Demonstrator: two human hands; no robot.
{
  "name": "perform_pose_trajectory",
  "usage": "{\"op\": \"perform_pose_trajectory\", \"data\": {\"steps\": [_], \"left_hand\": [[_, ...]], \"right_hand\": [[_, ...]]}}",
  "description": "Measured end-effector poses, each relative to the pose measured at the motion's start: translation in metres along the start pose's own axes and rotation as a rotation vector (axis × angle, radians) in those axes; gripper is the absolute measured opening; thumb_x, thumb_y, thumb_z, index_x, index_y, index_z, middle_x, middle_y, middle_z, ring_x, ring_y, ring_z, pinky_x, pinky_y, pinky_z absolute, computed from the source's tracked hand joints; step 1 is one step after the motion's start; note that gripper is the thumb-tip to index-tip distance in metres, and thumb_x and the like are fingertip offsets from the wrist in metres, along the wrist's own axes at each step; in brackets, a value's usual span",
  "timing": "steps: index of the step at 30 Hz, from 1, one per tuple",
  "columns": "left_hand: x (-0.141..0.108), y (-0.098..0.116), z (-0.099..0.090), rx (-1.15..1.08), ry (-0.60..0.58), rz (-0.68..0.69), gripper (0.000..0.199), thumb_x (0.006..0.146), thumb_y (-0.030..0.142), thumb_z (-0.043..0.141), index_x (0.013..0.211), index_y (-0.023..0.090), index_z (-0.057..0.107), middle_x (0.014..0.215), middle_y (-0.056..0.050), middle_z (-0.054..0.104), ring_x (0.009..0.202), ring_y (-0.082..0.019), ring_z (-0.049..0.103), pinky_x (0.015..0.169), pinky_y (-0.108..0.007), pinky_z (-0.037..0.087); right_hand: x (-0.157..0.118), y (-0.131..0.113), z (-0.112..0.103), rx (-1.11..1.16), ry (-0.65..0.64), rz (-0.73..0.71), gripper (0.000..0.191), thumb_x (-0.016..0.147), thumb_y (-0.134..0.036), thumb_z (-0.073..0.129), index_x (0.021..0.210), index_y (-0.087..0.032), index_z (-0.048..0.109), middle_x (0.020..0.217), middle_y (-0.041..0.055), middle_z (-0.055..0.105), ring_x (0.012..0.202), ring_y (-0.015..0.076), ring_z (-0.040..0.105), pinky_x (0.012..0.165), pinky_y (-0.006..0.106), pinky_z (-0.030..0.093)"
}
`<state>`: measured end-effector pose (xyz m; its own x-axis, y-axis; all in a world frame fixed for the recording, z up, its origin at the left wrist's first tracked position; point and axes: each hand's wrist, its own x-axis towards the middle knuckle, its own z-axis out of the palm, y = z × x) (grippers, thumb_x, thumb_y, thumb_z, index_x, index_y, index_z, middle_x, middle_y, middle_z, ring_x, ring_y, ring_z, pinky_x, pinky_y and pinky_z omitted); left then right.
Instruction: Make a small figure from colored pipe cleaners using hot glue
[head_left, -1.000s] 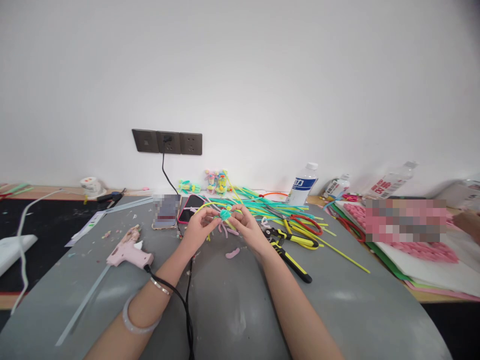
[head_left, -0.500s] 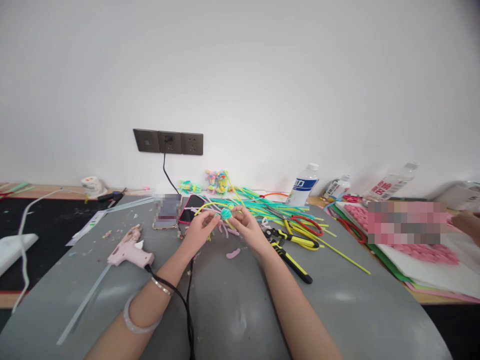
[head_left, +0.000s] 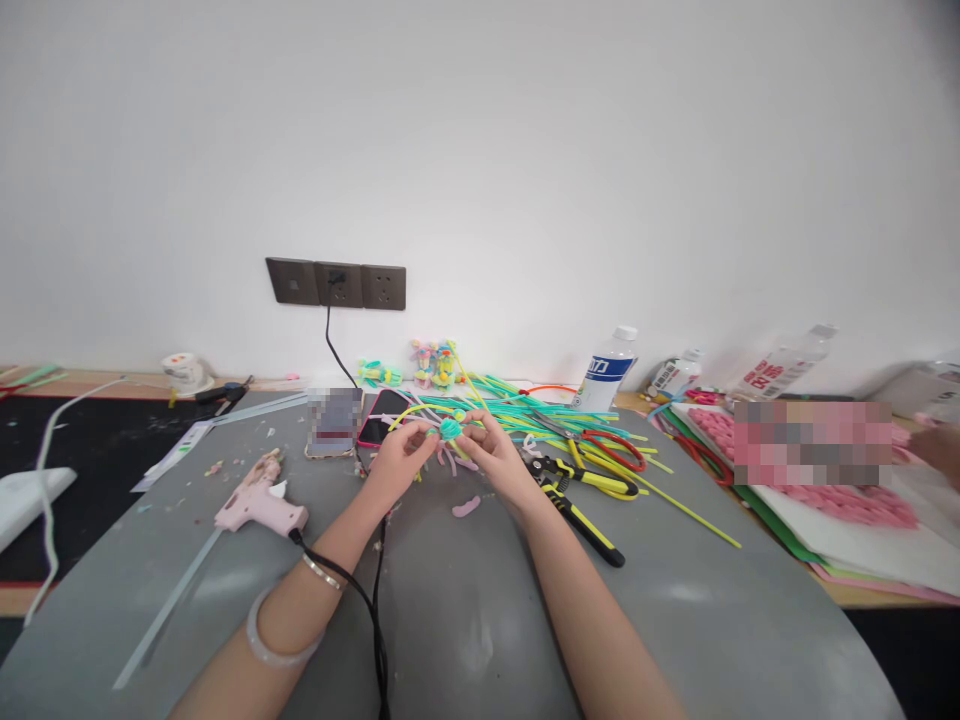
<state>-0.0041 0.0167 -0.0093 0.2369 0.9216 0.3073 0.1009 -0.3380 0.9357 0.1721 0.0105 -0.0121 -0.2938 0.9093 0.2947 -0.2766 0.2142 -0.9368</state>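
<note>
The green fuzzy piece (head_left: 451, 429) sits between my two hands, above the middle of the grey bench (head_left: 465, 600). My left fingers (head_left: 430, 436) pinch its left side, and my right fingers (head_left: 466, 436) close on its right side. A small pink strip (head_left: 466, 507) lies just nearer to me. To the right are the yellow-and-black pliers (head_left: 574, 510) and the red-handled scissors (head_left: 613, 450), beside a spread of green and yellow stems (head_left: 517, 408). The pink glue gun (head_left: 262, 508) lies to the left.
</note>
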Motion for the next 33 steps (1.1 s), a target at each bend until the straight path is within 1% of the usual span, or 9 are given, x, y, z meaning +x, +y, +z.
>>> {"op": "perform_pose_trajectory", "data": {"steps": [5,11,14,19,22,28,33], "left_hand": [[-0.001,0.003,0.000,0.024,0.005,0.013,0.021,0.081,0.037,0.060,0.076,0.017,0.062,0.068,0.000,0.063,0.064,-0.016,0.060,0.060,-0.025,0.047],[-0.001,0.004,0.000,0.028,0.015,0.008,0.022,0.080,0.039,0.062,0.076,0.017,0.063,0.069,0.000,0.064,0.065,-0.016,0.060,0.060,-0.024,0.046],[0.000,0.003,0.000,0.033,0.023,0.013,0.021,0.080,0.038,0.062,0.076,0.017,0.063,0.068,0.000,0.063,0.064,-0.015,0.060,0.059,-0.024,0.046],[0.000,-0.003,-0.001,0.051,0.026,0.047,0.020,0.083,0.036,0.060,0.076,0.018,0.064,0.068,0.001,0.063,0.064,-0.015,0.059,0.061,-0.024,0.046],[0.000,-0.006,-0.001,0.063,0.037,0.051,0.019,0.083,0.036,0.060,0.077,0.018,0.064,0.070,0.000,0.064,0.064,-0.015,0.059,0.060,-0.024,0.045],[0.000,-0.004,0.000,0.081,0.058,0.036,0.019,0.081,0.036,0.061,0.076,0.018,0.064,0.069,0.000,0.062,0.063,-0.015,0.057,0.059,-0.024,0.044],[0.000,-0.004,0.000,0.085,0.056,0.037,0.020,0.081,0.037,0.061,0.076,0.018,0.064,0.070,-0.001,0.063,0.064,-0.015,0.057,0.059,-0.024,0.045]], "right_hand": [[0.000,-0.001,0.000,-0.013,-0.004,-0.004,0.036,0.080,-0.044,0.073,0.099,-0.025,0.047,0.066,-0.0074,0.052,0.054,0.0101,0.049,0.051,0.023,0.027],[0.000,-0.001,0.001,-0.019,0.003,-0.020,0.036,0.081,-0.044,0.073,0.099,-0.025,0.047,0.064,-0.0085,0.049,0.053,0.0100,0.046,0.051,0.023,0.028],[0.001,-0.001,0.001,-0.003,-0.009,-0.019,0.036,0.081,-0.044,0.072,0.099,-0.025,0.047,0.065,-0.0080,0.050,0.054,0.0107,0.048,0.052,0.024,0.028],[0.001,0.001,0.000,-0.008,-0.007,-0.021,0.034,0.082,-0.043,0.071,0.099,-0.025,0.047,0.064,-0.0080,0.051,0.053,0.0103,0.045,0.052,0.024,0.027],[0.001,0.002,0.000,0.007,-0.011,-0.027,0.034,0.082,-0.043,0.072,0.099,-0.025,0.048,0.065,-0.0081,0.051,0.054,0.0098,0.047,0.052,0.023,0.029],[0.001,0.000,0.000,-0.014,-0.014,-0.024,0.034,0.083,-0.043,0.071,0.098,-0.025,0.047,0.063,-0.0087,0.050,0.052,0.0101,0.047,0.051,0.024,0.028],[0.000,-0.002,0.001,-0.020,0.008,-0.017,0.034,0.082,-0.043,0.071,0.097,-0.025,0.047,0.063,-0.0089,0.047,0.052,0.0101,0.046,0.051,0.024,0.028]]}}
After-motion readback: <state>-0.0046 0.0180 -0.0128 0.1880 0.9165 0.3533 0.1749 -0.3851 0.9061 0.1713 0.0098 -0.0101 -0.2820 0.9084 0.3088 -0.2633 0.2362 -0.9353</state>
